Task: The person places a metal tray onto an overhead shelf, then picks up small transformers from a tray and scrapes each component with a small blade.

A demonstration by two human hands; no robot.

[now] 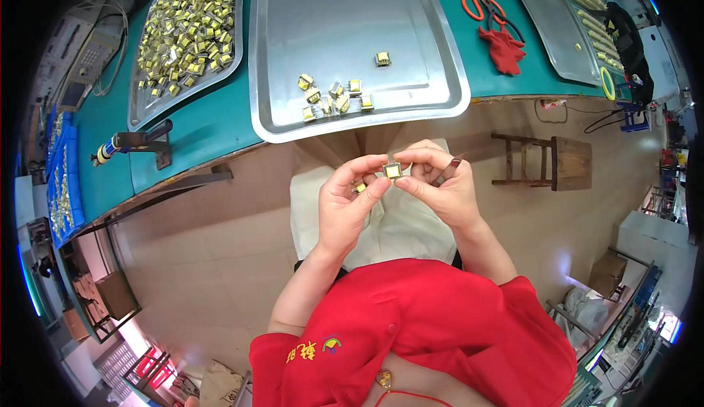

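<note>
Item: small yellow-taped transformer [392, 171], pinched between fingertips of left hand [350, 200] and right hand [440, 187], above my lap, clear of the steel tray [440, 106]. Left palm also cups a second piece [360, 187].

Risk, as I judge it: a slipping pinch drops it to the floor.

Obscured: pins, underside, right palm's contents.

Small part [392, 171] between both hands, before the middle tray [440, 77] on the table [213, 128].
</note>
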